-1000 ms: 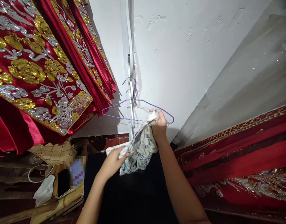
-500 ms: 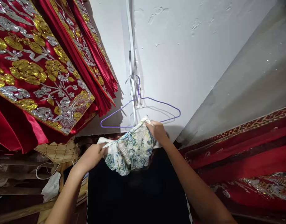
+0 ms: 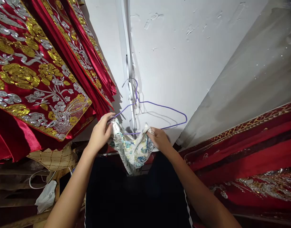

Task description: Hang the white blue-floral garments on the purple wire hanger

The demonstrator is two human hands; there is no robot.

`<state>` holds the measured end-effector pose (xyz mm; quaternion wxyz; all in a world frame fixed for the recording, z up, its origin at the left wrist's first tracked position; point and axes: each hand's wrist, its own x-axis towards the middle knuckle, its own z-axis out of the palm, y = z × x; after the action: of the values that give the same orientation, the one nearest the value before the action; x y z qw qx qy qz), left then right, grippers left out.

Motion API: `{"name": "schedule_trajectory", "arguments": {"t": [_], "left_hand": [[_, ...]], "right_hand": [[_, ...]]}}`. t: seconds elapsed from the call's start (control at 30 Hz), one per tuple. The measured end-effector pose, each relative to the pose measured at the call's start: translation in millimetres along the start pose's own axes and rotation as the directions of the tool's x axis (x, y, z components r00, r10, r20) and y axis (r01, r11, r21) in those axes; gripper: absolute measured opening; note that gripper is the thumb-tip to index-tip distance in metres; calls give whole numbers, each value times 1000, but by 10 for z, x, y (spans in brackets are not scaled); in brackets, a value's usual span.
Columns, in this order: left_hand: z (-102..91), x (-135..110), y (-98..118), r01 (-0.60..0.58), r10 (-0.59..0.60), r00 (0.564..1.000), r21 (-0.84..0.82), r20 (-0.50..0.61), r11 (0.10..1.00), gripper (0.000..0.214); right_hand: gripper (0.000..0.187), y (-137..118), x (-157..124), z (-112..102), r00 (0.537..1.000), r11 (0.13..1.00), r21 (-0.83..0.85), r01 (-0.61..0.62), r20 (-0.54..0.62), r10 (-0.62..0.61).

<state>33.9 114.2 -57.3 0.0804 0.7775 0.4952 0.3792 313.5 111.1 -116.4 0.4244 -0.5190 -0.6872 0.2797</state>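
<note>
Left hand (image 3: pixel 100 134): raised since the earlier frame to the left end of the hanger (image 3: pixel 149 102), fingers closed on cloth (image 3: pixel 136 152).
Right hand (image 3: pixel 160 139): pinching cloth, right of frame centre.
Cloth: just below frame centre, between both hands.

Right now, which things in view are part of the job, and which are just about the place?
Part of the job:
floral cloth, held by the left grip and right grip
purple hanger, one end at the left grip

Just about:
red embroidered cloth, hanging at left
red cloth, lower right
crumpled white thing, lower left
</note>
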Motion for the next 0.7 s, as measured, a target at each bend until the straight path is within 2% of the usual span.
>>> {"name": "schedule_trajectory", "arguments": {"t": [0.1, 0.13, 0.17, 0.2, 0.27, 0.33, 0.37, 0.43, 0.5, 0.53, 0.57, 0.63, 0.67, 0.7], "left_hand": [[-49, 57, -77, -23, 23, 998, 1, 63, 1000, 43], [-79, 67, -108, -22, 22, 997, 3, 79, 1000, 41], [-113, 75, -136, -15, 14, 996, 8, 86, 1000, 39], [-149, 80, -157, -2, 1, 996, 18, 91, 1000, 39], [-216, 86, -168, 24, -28, 994, 39, 107, 999, 39], [-265, 91, -142, 37, -42, 990, 44, 136, 998, 39], [-282, 95, -120, 35, -41, 988, 40, 152, 999, 39], [-305, 106, -80, 19, -24, 986, 31, 164, 999, 37], [-324, 118, -67, -7, 1, 994, 55, 112, 998, 35], [-333, 122, -73, -16, 12, 998, 79, 56, 997, 34], [-339, 124, -88, -19, 21, 1000, 106, -16, 994, 33], [-335, 118, -125, 2, 20, 987, 140, -158, 990, 33], [-318, 112, -140, 23, 4, 981, 133, -196, 991, 33], [-287, 105, -147, 43, -20, 979, 109, -203, 993, 34]], "right_hand": [[8, -22, -42, -209, 997, 998, -9, 63, 46, -63], [14, -20, -49, -302, 997, 998, -8, 69, 24, -69], [28, -12, -50, -399, 997, 998, 3, 62, -36, -62], [43, 3, -43, -493, 991, 999, 23, 40, -126, -37], [67, 45, 1, -659, 943, 997, 70, -22, -331, 44], [77, 88, 84, -786, 889, 993, 76, -89, -443, 114], [75, 101, 133, -840, 884, 991, 66, -120, -447, 137], [59, 100, 219, -951, 919, 985, 75, -157, -355, 174], [41, 71, 251, -1091, 966, 973, 136, -185, -158, 206], [35, 57, 237, -1174, 975, 964, 159, -211, -39, 220], [31, 48, 206, -1260, 969, 955, 165, -245, 85, 234], [32, 63, 108, -1409, 921, 934, 170, -315, 294, 257], [36, 85, 56, -1451, 908, 921, 205, -330, 336, 251], [42, 113, 10, -1459, 932, 910, 277, -310, 278, 233]]}}
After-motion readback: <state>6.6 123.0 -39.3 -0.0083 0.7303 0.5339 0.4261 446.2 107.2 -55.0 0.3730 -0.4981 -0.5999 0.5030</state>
